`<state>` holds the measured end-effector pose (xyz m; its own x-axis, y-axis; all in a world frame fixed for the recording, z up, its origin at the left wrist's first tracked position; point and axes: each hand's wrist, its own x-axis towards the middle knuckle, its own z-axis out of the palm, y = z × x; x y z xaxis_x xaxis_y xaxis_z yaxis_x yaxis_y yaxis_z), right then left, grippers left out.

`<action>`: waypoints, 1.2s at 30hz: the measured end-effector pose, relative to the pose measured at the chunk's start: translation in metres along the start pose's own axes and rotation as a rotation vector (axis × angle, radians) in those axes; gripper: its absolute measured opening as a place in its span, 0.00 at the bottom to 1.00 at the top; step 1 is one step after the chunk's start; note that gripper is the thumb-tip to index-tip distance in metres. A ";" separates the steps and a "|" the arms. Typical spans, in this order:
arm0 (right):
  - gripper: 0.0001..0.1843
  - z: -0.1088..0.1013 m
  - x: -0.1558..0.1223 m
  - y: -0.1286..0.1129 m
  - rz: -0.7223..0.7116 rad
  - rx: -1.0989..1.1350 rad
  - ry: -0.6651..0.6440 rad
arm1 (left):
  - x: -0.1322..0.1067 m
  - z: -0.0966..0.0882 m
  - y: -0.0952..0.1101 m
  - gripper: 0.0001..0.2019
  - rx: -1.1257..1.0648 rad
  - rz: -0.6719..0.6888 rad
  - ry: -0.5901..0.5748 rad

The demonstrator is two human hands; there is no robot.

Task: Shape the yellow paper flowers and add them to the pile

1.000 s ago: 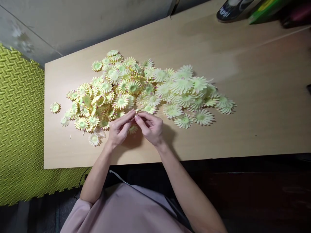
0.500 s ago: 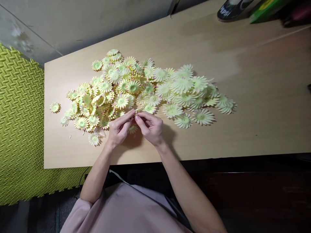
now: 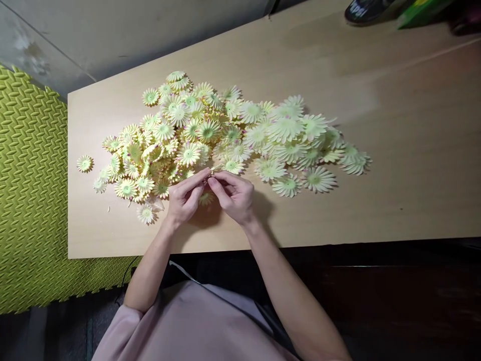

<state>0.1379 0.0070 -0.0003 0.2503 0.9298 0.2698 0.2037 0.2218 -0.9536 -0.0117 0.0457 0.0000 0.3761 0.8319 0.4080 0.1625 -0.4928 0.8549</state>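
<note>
My left hand [image 3: 185, 197] and my right hand [image 3: 236, 194] meet at the fingertips over the near edge of a heap of artificial flower heads [image 3: 208, 131]. Both are closed in a pinch. Whatever lies between the fingertips is too small and too covered to name. Under the hands, a pale flower head [image 3: 206, 198] rests on the table. The heap on the left is yellowish with pinkish petal tips. On the right lies a paler pile of larger flower heads [image 3: 287, 131]. A lone flower head [image 3: 146, 214] sits left of my left wrist.
The flower heads lie on a light wooden table [image 3: 376, 200] against a grey wall [image 3: 131, 30]. A green textured foam mat [image 3: 33, 190] stands along the left side. At the far right are a dark bottle-like object [image 3: 363, 12] and a green packet [image 3: 423, 14].
The view has shifted slightly, so the far-right objects appear a little higher and further right. Both hands keep the same pinched pose, fingertips together, with almost no movement.
</note>
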 end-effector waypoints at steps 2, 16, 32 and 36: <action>0.13 0.000 0.000 -0.001 0.006 -0.011 0.009 | 0.000 0.000 0.000 0.17 0.016 0.012 -0.004; 0.13 0.001 0.000 -0.001 0.009 0.010 0.024 | 0.000 0.002 -0.002 0.18 0.016 0.062 -0.016; 0.10 0.001 0.001 -0.001 -0.043 0.006 0.028 | 0.001 0.002 -0.001 0.19 0.018 0.119 -0.004; 0.11 0.001 0.001 -0.001 -0.043 -0.011 0.037 | 0.001 0.003 -0.002 0.19 0.014 0.106 -0.001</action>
<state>0.1366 0.0076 0.0006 0.2757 0.9081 0.3152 0.2253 0.2577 -0.9396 -0.0093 0.0469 -0.0024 0.3929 0.7744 0.4960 0.1344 -0.5819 0.8021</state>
